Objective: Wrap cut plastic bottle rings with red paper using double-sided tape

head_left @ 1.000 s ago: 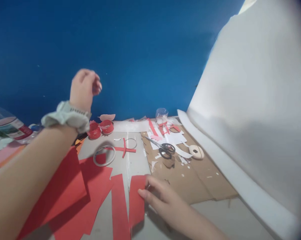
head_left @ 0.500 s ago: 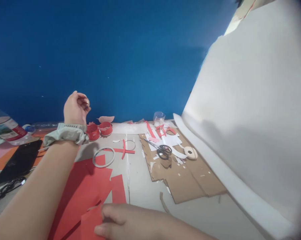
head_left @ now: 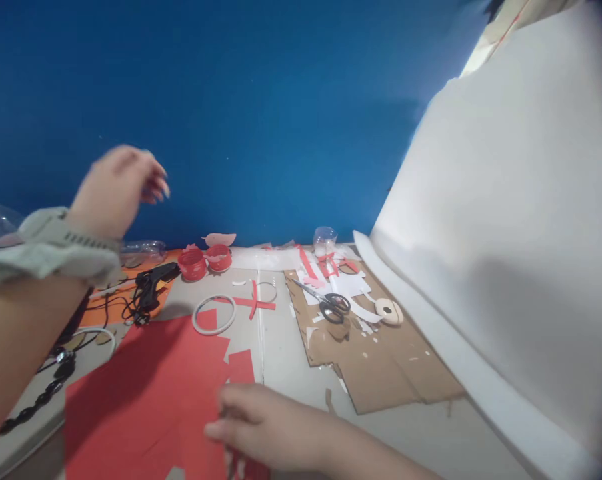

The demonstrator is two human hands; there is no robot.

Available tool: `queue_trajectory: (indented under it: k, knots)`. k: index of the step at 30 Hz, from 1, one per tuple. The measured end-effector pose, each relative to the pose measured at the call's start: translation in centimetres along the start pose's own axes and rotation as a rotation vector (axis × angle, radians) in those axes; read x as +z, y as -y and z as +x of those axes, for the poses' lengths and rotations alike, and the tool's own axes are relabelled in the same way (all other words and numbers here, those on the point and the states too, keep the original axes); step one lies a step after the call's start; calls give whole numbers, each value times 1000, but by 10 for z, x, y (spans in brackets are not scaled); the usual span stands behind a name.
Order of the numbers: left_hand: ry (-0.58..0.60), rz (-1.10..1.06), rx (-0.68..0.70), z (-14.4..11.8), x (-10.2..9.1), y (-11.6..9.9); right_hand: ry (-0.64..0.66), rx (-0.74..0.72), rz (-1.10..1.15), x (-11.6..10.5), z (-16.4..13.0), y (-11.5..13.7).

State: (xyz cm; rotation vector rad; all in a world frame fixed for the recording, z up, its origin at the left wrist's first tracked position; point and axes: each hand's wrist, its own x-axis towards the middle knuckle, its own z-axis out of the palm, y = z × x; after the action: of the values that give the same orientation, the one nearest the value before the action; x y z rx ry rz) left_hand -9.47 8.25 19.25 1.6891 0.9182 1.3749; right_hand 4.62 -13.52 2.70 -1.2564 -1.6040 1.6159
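My left hand [head_left: 118, 190] is raised in front of the blue wall [head_left: 281, 100]. It is blurred, its fingers are loosely apart and nothing is in it. A pale scrunchie [head_left: 45, 248] sits on that wrist. My right hand [head_left: 261, 427] lies low on the table at the right edge of a large red paper sheet [head_left: 145, 393]. Its fingers are closed on a red paper strip [head_left: 245, 470] that shows under the palm. A white ring [head_left: 213, 315] and two crossed red strips [head_left: 253, 301] lie beyond it.
Scissors [head_left: 333, 307] and a tape roll [head_left: 389, 311] rest on brown cardboard [head_left: 391, 367] with paper scraps. Two red ribbed caps [head_left: 192, 265] stand near the wall, a black glue gun [head_left: 151, 283] with cord at left. A big white board [head_left: 505, 233] leans at right.
My left hand lifted and swung left, its fingers opening. The right hand stayed low on the red paper, shifting slightly right. The view panned, showing the glue gun and cord.
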Motion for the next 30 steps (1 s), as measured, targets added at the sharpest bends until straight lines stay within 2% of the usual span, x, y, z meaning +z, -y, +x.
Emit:
queue_trajectory:
  k: [3,4,6,7,10,15,18,20,22,25,26,27,28,29,30]
  knots:
    - [351,290,-93,-65,4,15,-180,-27,56,-32,-20,-5]
    - [425,353,-115,-92,8,24,-266,-37,60,-44,-25,-7]
    - [496,473,-143,-142,19,43,-409,-53,67,-63,-30,-11]
    - [516,604,-152,-162,25,53,-461,-56,69,-70,-30,-13]
    - [665,803,-186,-195,39,75,-537,-75,84,-77,-26,-18]
    - [768,905,-187,-188,46,84,-570,-166,139,-69,-21,-23]
    - [881,776,-139,-180,50,79,-608,-190,174,-68,-23,-25]
    - [878,649,-64,-174,55,71,-655,-200,194,-70,-25,-26]
    - [772,583,112,-168,60,62,-738,-206,209,-74,-28,-24]
    - [438,569,549,-160,70,49,-954,-203,216,-79,-37,-17]
    - [341,538,657,-160,74,47,-1036,-200,208,-80,-41,-14]
    - [298,479,699,-160,79,45,-1117,-202,194,-80,-45,-11]
    - [317,392,660,-163,84,46,-1183,-208,169,-80,-49,-9]
    - [388,283,534,-166,89,48,-1230,-229,124,-80,-53,-8]
    - [486,156,343,-171,95,52,-1260,-258,83,-79,-55,-8]
